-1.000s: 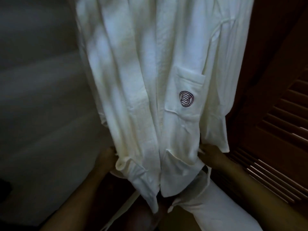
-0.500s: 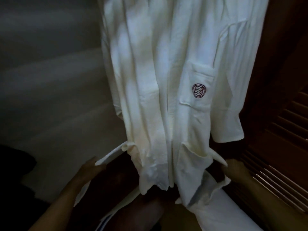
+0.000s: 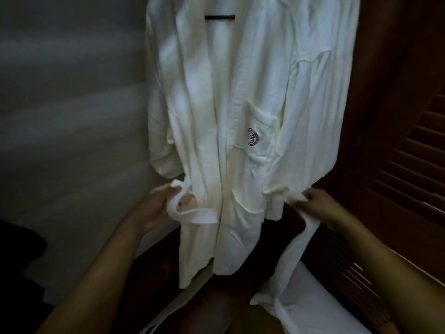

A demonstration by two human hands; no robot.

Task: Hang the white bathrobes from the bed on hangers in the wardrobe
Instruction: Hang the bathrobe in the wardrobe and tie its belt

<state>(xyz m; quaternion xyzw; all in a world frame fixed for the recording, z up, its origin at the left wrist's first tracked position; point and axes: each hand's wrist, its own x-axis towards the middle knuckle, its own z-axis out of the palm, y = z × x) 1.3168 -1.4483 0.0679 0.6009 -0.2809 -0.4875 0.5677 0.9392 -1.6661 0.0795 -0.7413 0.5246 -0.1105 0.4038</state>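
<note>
Bathrobe: the white bathrobe (image 3: 212, 104) is being carried full length by a dark hanger (image 3: 219, 17), of which only a short bar is being shown at the collar. It is off the bed and is hanging between the grey wall (image 3: 72, 116) and the louvred door (image 3: 409, 177).
Belt: the belt (image 3: 192, 215) is being drawn out at waist height on both sides. Half a second ago only loose ends were being touched low down.
Left hand: the left hand (image 3: 154, 208) is being closed round a loop of the belt at the robe's left edge. A second ago it was being pressed against the hem instead.
Right hand: the right hand (image 3: 325, 206) is being pinched onto the other belt end, which is being left to trail downward beside the door. The exact finger lay is being blurred.
Pocket: the chest pocket (image 3: 262, 150) with its round logo (image 3: 252, 137) is being kept facing forward, so the front is judged not twisted.
Other fabric: a white cloth (image 3: 317, 300) is being seen low on the right; whether it is a second robe cannot be told.
Meaning: hanging is judged done for this robe, and tying of the belt across the front is being prepared.
</note>
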